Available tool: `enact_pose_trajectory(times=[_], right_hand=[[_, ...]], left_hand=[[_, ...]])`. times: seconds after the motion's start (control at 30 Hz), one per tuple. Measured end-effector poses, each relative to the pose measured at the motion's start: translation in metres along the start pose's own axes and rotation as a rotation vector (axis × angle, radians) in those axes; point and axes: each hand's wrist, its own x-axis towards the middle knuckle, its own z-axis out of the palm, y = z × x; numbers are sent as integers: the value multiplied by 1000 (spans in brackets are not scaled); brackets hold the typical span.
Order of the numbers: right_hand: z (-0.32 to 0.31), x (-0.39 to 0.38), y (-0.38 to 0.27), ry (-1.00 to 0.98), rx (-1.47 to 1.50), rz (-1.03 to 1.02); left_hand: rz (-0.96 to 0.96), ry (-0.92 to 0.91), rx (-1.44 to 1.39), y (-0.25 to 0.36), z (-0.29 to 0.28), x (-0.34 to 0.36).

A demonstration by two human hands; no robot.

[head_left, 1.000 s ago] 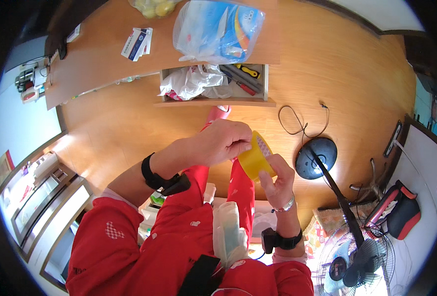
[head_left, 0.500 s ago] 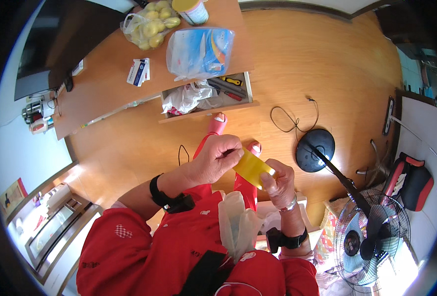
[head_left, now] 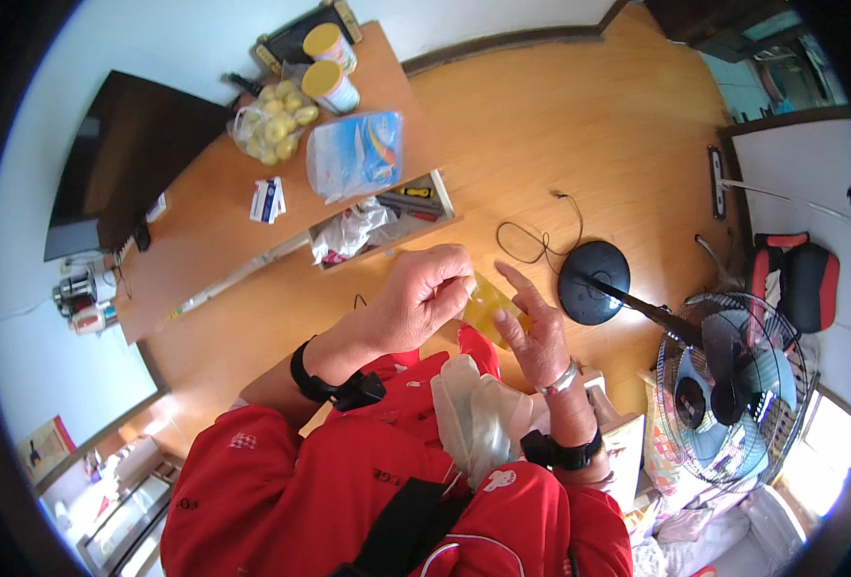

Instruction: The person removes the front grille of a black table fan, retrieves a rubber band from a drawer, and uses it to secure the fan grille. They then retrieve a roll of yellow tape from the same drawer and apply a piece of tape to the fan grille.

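A glossy, see-through yellow piece of tape is stretched out in front of my lap. My left hand pinches its left end between thumb and curled fingers. At its other end, my right hand has its index finger extended and its thumb apart, with the thumb overlapping the tape's edge. I cannot make out whether the tape touches the right fingers. Below the hands, a whitish plastic bag hangs in front of my red clothing.
An open drawer holds tools and a white bag. On the desk stand a blue plastic-wrapped package, a bag of yellow fruit, two yellow-lidded cans and small boxes. A standing fan is at the right.
My right hand has loosened from the tape, its fingers now spreading. The left hand keeps its pinch. The view has shifted, showing more of the desk's back.
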Motion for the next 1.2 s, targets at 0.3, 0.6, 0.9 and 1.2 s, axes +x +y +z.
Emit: enact_pose_trajectory(times=[0.3,0.6,0.9,1.2], right_hand=[[-37,-52,-48,-15,34,-90],[-32,-113,-86,213,247,-116],[-11,-163,-140,651,-131,-34],[-21,-189,-193,614,-417,-101]], left_hand=[[275,-167,203,89,30,33],[404,-512,13,131,28,65],[-6,-878,-221,160,23,72],[380,-852,-13,200,33,77]])
